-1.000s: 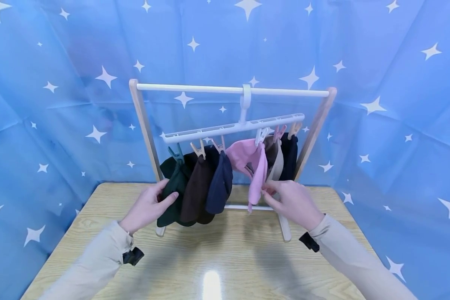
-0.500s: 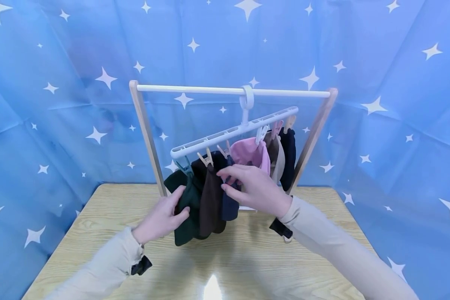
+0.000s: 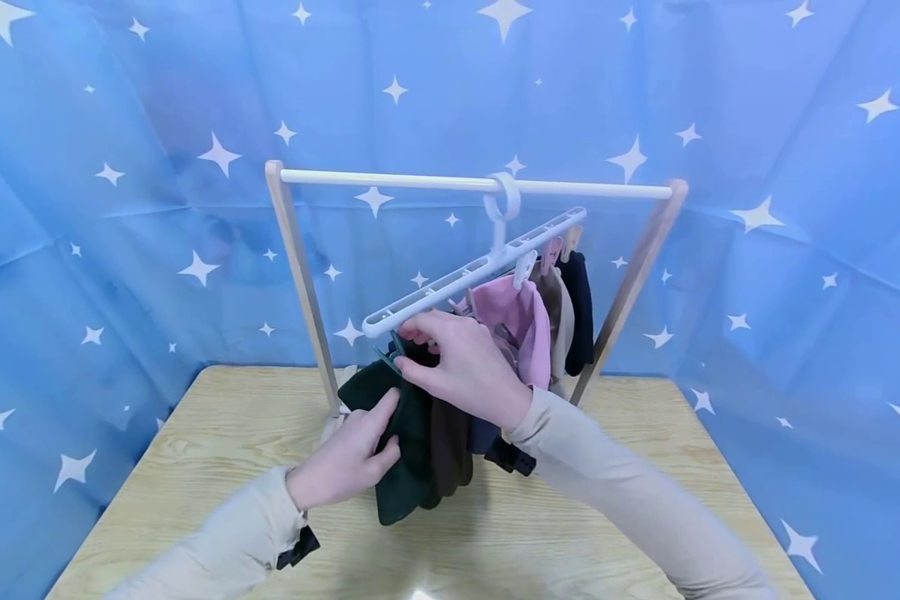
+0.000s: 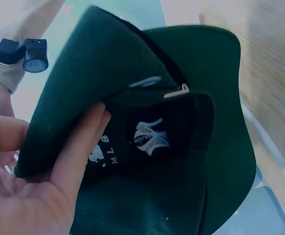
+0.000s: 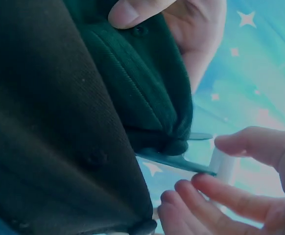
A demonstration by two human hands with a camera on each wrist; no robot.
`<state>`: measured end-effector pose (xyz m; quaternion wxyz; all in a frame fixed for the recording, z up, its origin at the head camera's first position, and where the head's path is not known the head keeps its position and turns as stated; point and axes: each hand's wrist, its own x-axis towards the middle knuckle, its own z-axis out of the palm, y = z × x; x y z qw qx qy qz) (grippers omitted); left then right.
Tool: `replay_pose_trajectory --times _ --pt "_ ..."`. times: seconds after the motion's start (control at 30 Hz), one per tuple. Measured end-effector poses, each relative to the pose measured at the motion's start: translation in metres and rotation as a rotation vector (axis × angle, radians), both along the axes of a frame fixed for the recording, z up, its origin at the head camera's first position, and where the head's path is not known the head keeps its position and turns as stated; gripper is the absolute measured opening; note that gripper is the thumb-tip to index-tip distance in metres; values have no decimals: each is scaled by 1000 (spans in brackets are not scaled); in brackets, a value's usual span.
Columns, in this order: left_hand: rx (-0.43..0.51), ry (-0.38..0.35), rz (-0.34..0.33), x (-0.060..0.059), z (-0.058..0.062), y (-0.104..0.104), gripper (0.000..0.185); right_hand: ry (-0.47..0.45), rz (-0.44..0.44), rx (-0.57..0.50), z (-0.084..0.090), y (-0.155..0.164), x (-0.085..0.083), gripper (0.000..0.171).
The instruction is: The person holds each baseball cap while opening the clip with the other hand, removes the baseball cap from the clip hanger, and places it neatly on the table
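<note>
The left hand (image 3: 348, 458) grips the dark green cloth cap (image 3: 416, 442) from the side, thumb and fingers on its fabric. The right hand (image 3: 468, 362) is just above the cap, thumb and fingertips either side of the teal plastic clip's (image 5: 181, 165) handles – whether it squeezes them, I cannot tell – below the lower end of the tilted white plastic hanger (image 3: 450, 287).

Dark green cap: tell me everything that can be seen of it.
The dark green cap looks like stitched cloth, with a curved brim, an eyelet and white lettering inside, including MLB. It hangs brim down near the low end of the tilted white hanger, its strap end held by a teal clip. The left hand grips it, thumb outside, fingers inside; a brown cap hangs beside it.
</note>
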<state>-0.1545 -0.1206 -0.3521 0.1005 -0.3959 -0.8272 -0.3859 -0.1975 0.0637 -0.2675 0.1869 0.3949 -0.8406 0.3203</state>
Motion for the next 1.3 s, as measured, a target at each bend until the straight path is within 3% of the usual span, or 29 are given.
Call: replay_pose_trajectory --times 0.27,0.47,0.57,0.7,0.93,1.07,1.3 --pt "-49 29 -54 2 6 4 39 -5 -174 44 4 -11 2 26" --pt "-72 49 -49 5 9 6 37 11 -257 117 11 -18 5 42" --pt "-75 60 -39 6 10 7 37 30 -283 165 10 -23 8 46" --pt "-70 72 -30 7 12 9 37 20 -266 164 6 -26 8 37" --pt "-61 59 8 8 9 3 36 -213 -89 -7 6 -20 -1 27" --pt "-34 41 21 9 10 -6 34 -320 -29 -81 7 -23 -8 25" --pt "-28 21 51 11 14 -18 40 -731 89 -293 7 -28 -19 24"
